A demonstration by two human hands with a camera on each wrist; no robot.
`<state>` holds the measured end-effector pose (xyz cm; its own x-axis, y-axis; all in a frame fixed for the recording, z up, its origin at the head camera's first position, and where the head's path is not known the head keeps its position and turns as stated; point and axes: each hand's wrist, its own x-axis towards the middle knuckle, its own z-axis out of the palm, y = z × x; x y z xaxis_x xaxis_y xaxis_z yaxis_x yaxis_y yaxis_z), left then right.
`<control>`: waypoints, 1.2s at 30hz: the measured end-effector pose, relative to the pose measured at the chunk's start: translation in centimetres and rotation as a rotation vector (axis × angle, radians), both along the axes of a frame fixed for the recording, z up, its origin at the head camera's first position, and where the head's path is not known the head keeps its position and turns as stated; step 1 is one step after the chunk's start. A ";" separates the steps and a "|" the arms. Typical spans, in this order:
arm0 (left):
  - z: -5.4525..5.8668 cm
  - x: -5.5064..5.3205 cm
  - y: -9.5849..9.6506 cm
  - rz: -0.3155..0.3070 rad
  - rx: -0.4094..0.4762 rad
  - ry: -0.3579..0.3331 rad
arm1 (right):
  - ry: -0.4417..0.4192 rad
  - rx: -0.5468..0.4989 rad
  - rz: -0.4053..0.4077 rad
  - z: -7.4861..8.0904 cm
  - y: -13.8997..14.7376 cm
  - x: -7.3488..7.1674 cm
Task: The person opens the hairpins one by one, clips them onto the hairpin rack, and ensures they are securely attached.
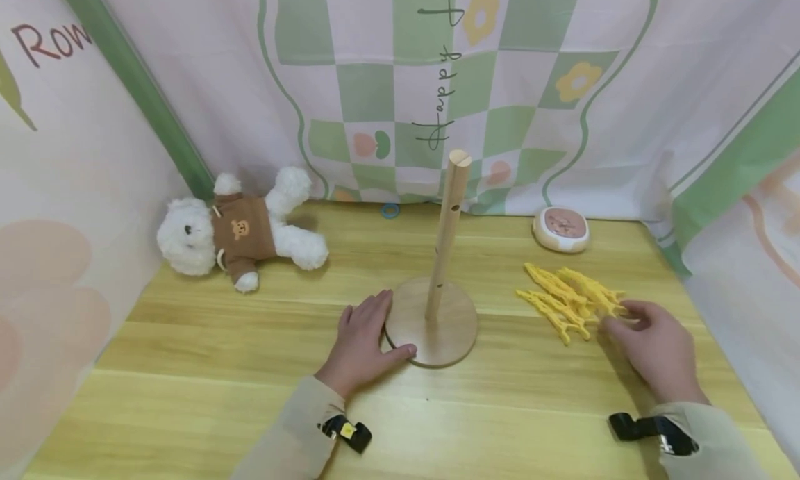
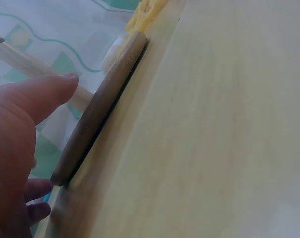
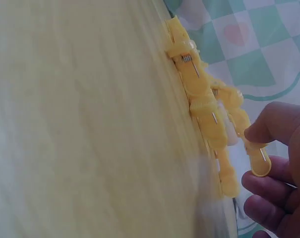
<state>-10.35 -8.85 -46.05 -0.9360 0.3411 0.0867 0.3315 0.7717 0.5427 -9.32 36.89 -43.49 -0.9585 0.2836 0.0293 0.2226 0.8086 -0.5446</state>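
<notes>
A round wooden base [image 1: 456,344] with an upright wooden post [image 1: 445,233] stands in the middle of the table. Small holes are visible along the post. My left hand [image 1: 362,348] rests at the base's left rim, fingers fairly straight and thumb reaching over the near edge. To the right lies a small heap of yellow branch-shaped plastic pieces [image 1: 550,299]; small metal springs show on them in the right wrist view. My right hand [image 1: 659,348] pinches the end of one yellow spring clip piece [image 3: 259,161] between thumb and fingers, at the heap's right side.
A white plush dog [image 1: 244,230] in a brown shirt lies at the back left. A round white-and-pink device [image 1: 562,228] sits behind the yellow pieces. One small blue ring [image 1: 390,210] lies by the back curtain [image 1: 425,84]. Fabric walls border the table.
</notes>
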 end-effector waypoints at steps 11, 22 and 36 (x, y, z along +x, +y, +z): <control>-0.1 -0.1 0.4 0.009 -0.026 -0.027 | 0.220 -0.018 0.064 1.0 -3.8 1.2; 0.0 -0.2 0.4 0.008 -0.025 -0.028 | 0.365 -0.013 0.207 0.4 -6.4 1.5; -0.1 -0.4 0.3 -0.001 -0.036 -0.043 | 0.363 0.017 0.399 0.4 -9.1 1.6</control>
